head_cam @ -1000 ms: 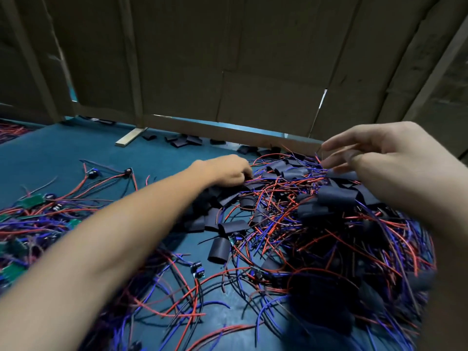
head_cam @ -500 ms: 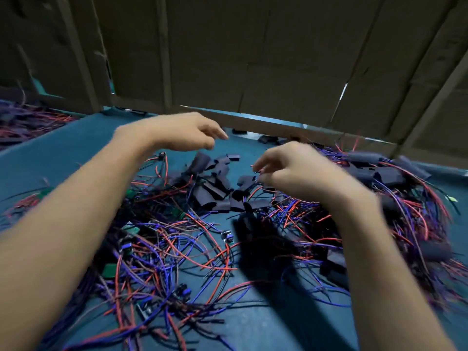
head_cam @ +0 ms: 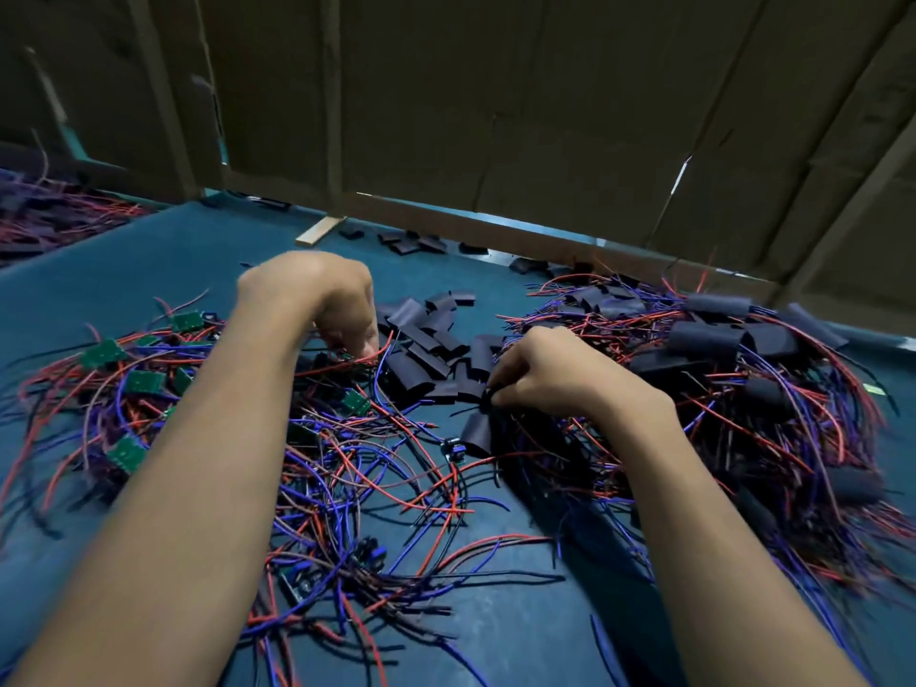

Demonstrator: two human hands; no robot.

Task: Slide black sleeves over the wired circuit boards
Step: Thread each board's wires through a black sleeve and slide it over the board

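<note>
1. Your left hand [head_cam: 317, 295] is curling its fingers into red wires [head_cam: 347, 361]; grip unclear.
2. Your right hand [head_cam: 555, 374] is pinching a flat black sleeve [head_cam: 488, 394] beside the sleeve pile [head_cam: 426, 339].
3. Green boards [head_cam: 143, 381] are lying tangled at left.

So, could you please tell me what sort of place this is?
Probably a small electronics assembly bench: bare green circuit boards with red and blue wires, loose black sleeves, and a sleeved pile on a blue table.

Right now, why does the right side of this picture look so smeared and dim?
Head view: motion blur smears the sleeved pile at right, while the green boards at left stay fairly crisp; lighting is dim, the cardboard wall dark; the wide lens bends edges.
</note>
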